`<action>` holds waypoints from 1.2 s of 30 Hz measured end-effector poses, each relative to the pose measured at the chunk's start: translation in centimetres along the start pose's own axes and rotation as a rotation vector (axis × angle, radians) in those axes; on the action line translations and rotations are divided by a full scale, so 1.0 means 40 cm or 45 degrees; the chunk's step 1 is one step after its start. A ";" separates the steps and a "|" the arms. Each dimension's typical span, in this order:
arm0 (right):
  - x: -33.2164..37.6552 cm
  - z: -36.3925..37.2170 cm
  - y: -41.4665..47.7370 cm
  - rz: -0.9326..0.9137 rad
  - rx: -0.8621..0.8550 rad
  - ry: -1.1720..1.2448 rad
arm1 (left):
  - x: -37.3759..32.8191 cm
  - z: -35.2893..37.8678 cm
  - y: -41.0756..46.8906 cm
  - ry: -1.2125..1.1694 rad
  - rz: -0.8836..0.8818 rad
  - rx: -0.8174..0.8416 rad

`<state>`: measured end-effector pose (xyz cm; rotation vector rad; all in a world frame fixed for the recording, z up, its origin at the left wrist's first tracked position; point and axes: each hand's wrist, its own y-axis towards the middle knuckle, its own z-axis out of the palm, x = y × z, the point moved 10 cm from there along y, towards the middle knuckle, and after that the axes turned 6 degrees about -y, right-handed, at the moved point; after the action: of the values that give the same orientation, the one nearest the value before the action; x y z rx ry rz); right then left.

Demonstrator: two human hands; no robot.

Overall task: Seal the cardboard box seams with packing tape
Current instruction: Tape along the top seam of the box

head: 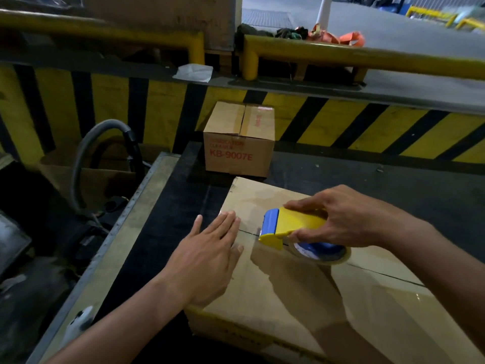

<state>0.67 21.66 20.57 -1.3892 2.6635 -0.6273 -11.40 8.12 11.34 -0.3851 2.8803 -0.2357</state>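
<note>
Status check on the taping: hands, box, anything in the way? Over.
Left hand flat on cardboard box top. Right hand grips tape dispenser, on the centre seam. KB-9007E box behind, apart, not blocking.

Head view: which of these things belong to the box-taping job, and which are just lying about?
In the job: large cardboard box; yellow-and-blue tape dispenser, gripped by the right hand; left hand, pressing flat on the box top.
Lying about: smaller box marked KB-9007E; grey hose; crumpled white sheet.
</note>
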 end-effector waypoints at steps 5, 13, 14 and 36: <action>0.012 0.013 0.002 -0.028 -0.011 -0.061 | -0.015 -0.014 0.009 0.110 -0.066 0.050; 0.020 0.032 0.015 -0.068 -0.040 -0.123 | -0.122 -0.009 0.023 0.008 0.093 -0.097; 0.015 0.033 0.016 -0.066 -0.035 -0.109 | -0.116 -0.008 0.021 -0.017 0.094 -0.103; -0.133 0.047 -0.102 0.049 -0.017 -0.135 | -0.256 0.021 0.054 0.001 0.122 -0.032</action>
<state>7.40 23.25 19.80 -1.3314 2.6093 -0.5178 -2.07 12.91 12.18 -0.2500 2.8957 -0.1838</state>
